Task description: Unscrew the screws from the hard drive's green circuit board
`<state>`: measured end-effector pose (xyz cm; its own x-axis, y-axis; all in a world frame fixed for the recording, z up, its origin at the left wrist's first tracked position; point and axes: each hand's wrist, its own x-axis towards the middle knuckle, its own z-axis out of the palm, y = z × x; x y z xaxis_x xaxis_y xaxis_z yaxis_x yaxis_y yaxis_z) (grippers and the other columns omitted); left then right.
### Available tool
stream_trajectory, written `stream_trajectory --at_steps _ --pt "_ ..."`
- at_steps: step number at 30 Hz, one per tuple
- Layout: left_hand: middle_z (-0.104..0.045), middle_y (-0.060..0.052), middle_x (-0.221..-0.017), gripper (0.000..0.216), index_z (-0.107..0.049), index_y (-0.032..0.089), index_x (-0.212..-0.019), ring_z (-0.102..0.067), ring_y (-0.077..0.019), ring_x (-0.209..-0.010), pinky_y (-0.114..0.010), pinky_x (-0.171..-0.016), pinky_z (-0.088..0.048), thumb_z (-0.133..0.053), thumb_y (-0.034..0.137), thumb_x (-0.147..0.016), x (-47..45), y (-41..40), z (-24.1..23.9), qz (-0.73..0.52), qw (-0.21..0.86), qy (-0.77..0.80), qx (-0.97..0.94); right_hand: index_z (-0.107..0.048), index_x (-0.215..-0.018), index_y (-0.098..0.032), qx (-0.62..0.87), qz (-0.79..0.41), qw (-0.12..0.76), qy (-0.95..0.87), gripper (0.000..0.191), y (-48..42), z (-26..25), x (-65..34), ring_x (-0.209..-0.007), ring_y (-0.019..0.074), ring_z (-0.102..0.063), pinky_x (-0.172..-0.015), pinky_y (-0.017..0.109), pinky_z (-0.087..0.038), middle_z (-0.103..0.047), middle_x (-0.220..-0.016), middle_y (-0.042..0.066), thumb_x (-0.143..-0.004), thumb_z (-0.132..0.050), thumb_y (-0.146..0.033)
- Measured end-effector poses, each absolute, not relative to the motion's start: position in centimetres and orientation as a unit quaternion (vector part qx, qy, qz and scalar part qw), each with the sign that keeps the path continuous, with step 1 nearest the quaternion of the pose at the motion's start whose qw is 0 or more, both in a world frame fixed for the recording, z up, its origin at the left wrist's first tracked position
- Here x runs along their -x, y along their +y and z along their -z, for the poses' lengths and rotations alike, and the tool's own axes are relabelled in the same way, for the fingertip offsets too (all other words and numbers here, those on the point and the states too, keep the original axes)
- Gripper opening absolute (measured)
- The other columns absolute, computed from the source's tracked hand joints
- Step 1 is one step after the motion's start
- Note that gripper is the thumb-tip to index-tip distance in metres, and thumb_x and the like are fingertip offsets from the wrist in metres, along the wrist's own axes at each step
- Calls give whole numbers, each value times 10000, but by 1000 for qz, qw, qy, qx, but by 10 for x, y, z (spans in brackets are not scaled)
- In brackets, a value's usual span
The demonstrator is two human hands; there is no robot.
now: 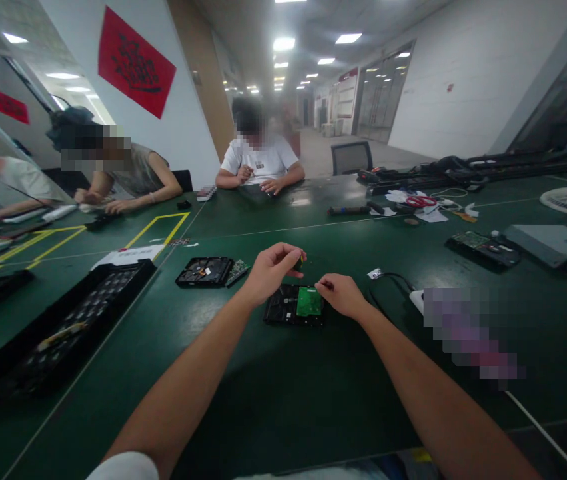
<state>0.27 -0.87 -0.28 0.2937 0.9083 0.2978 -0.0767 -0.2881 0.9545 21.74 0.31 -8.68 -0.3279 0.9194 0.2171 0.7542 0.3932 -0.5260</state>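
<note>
On green tabletop lies blk drive w/ bright-green PCB.

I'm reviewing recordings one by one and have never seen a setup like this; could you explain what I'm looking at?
There is no machine here: these are a person's bare hands, seen in one picture from a camera worn on that person's head, looking forward and down. On the dark green table lies a black drive-like device with a green circuit board. The left hand pinches a small dark-and-yellow item above it. The right hand is at the board's edge; whether it holds anything is unclear. Left of them are another black device and a long black tray. Other people sit farther off.
</note>
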Motion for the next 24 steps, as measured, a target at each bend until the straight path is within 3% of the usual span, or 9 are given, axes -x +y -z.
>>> stream_trajectory --at_steps 5,12,24 --pt "-684 -91 -970 309 -579 149 -982 -647 -197 -930 -357 -711 -618 -656 429 -877 -3 -7 4 -508 491 332 -625 -706 -828 -200 520 -164 245 -802 248 3 86 -218 -713 140 -560 -657 259 -359 -679 -809 33 -938 -550 -357" --pt "-647 -97 -975 333 -673 147 -1052 -624 -211 -968 -363 -754 -615 -544 429 -933 2 -5 3 -488 531 307 -621 -709 -837 -200 519 -168 246 -801 264 5 87 -218 -707 141 -559 -649 263 -355 -679 -808 34 -943 -538 -371" --pt "-667 -107 -1014 308 -607 134 -978 -636 -205 -955 -356 -713 -622 -630 428 -890 0 -6 3 -502 501 323 -626 -711 -844 -200 520 -162 244 -802 275 6 89 -219 -714 144 -564 -655 264 -353 -685 -817 38 -947 -525 -373"
